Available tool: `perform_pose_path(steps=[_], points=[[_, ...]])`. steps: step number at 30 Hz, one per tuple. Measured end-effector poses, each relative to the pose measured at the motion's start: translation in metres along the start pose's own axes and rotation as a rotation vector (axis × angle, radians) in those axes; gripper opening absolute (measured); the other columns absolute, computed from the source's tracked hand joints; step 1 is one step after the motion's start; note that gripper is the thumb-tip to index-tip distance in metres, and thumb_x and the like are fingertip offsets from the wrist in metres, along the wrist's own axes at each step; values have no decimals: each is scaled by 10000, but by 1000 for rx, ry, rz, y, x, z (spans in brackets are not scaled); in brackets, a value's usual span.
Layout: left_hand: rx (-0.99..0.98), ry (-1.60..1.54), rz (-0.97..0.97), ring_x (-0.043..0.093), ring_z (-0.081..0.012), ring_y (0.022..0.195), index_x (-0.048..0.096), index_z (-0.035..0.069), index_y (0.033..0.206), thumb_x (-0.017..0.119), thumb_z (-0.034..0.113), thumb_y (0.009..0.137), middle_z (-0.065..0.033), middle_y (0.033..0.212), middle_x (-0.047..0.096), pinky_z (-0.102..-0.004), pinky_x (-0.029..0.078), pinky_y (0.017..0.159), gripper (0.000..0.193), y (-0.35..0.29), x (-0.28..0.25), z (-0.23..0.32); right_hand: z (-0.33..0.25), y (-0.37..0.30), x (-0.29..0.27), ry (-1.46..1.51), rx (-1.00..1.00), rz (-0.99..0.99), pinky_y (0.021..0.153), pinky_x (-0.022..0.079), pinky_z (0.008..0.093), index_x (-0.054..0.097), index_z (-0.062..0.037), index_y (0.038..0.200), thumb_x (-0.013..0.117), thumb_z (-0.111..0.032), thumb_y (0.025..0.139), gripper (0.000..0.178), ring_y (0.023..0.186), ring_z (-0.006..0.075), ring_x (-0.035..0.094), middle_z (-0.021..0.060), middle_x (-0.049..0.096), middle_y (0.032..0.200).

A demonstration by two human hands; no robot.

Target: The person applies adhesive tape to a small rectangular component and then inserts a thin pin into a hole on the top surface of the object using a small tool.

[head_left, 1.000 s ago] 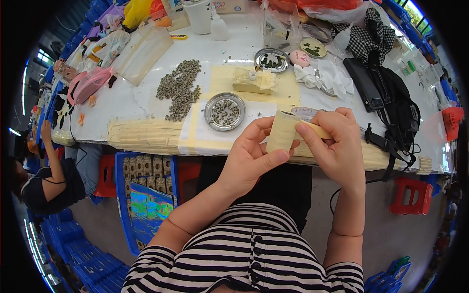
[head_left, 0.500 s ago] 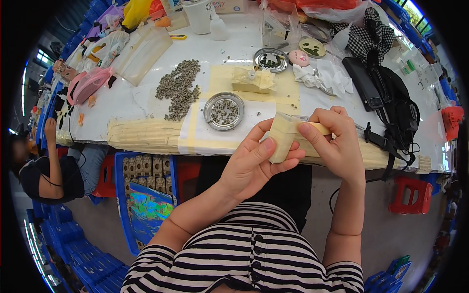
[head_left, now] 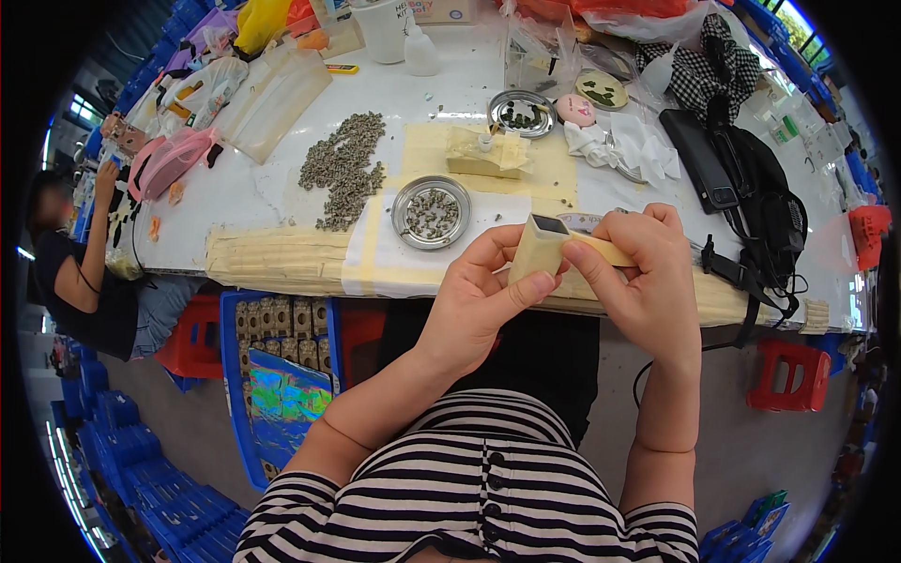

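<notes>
Yellow piece [head_left: 533, 251] partly behind left hand [head_left: 486, 298]

Can't see the lower part of the tan box [head_left: 537, 249], covered by the left hand [head_left: 479, 310], nor far into its dark opening. Can't trace all of the pale round piece [head_left: 582, 221], mostly behind the right hand [head_left: 652, 272]. Can't tell the exact shape of the bits in the grey heap [head_left: 343, 174], far left; too small. Can't see what lies under the shiny sheet [head_left: 289, 394], near left. Lose the white cup's [head_left: 380, 36] top at the far edge, the striped shirt [head_left: 404, 488] at the near.
</notes>
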State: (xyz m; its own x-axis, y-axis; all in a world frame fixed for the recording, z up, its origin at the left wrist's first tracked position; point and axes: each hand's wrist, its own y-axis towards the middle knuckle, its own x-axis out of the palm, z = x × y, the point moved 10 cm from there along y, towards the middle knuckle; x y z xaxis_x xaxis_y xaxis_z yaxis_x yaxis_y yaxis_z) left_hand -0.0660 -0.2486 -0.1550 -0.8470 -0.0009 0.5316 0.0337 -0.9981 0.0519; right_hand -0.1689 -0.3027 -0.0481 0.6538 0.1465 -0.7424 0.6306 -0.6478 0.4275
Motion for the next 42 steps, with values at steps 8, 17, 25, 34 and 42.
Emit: perform_pose_path(steps=[8, 17, 25, 34, 42], points=[[-159, -320, 19, 656, -249, 1106, 452, -9, 1371, 593, 212, 994, -137, 1206, 632, -335, 560, 935, 459, -6, -5, -9, 17, -1, 2, 157, 21, -14, 701, 263, 323, 587, -56, 687, 691, -251, 892, 302, 514, 186, 287, 28, 394, 544], [-187, -714, -140, 666, -262, 1089, 312, 75, 1471, 539, 284, 1015, -151, 1200, 632, -336, 591, 907, 550, -7, 10, -20, 29, -3, 14, 268, 80, -2, 710, 267, 315, 577, -58, 686, 685, -263, 899, 315, 518, 172, 271, 15, 338, 537], [-250, -718, -194, 651, -254, 1117, 319, 84, 1451, 493, 303, 1033, -137, 1205, 627, -341, 575, 934, 503, -4, 15, -26, 23, -2, 5, 144, 68, 30, 714, 280, 326, 572, -64, 677, 699, -239, 877, 295, 515, 183, 325, 16, 402, 536], [-136, -137, 80, 654, -277, 1116, 430, 36, 1352, 646, 156, 957, -130, 1175, 643, -351, 551, 958, 466, -4, -7, -15, 4, -2, 1, -24, -35, 89, 732, 296, 330, 606, -71, 712, 714, -248, 861, 255, 540, 208, 427, 25, 474, 570], [-157, -399, -18, 652, -254, 1114, 445, 26, 1348, 618, 173, 978, -140, 1203, 635, -346, 548, 963, 434, -6, -1, -19, 21, -3, 9, 170, 58, -10, 729, 284, 319, 608, -60, 720, 690, -239, 889, 260, 519, 184, 312, 17, 390, 537]])
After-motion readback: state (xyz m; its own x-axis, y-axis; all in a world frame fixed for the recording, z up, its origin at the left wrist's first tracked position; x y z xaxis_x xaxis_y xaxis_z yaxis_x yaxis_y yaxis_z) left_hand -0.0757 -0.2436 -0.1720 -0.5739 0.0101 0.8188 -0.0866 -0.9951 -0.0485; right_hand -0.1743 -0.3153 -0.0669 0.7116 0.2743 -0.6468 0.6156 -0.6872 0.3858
